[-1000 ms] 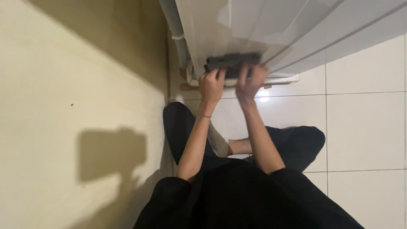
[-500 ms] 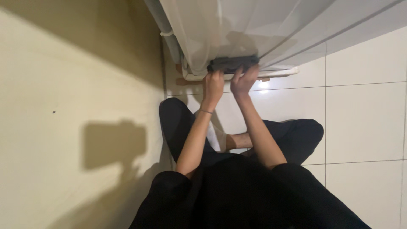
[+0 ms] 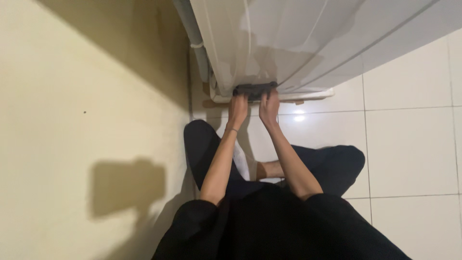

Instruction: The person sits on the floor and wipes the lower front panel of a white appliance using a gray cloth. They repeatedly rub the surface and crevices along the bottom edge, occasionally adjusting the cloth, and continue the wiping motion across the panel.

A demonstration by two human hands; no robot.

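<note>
A dark grey folded cloth [image 3: 255, 89] is pressed against the lower front edge of a large white appliance [image 3: 308, 38]. My left hand [image 3: 237, 107] grips the cloth's left end and my right hand [image 3: 269, 104] grips its right end, fingers curled over it. Both arms reach forward from my lap. A thin band circles my left wrist. Part of the cloth is hidden under the appliance's lip and my fingers.
A cream wall [image 3: 86, 96] runs along the left, with a grey pipe [image 3: 195, 38] in the corner beside the appliance. White floor tiles [image 3: 409, 144] spread to the right. My crossed legs in black trousers [image 3: 337, 163] lie on the floor below my arms.
The cloth and both hands have slid down along the appliance front to its bottom edge, and the hands have drawn closer together. The view has shifted slightly.
</note>
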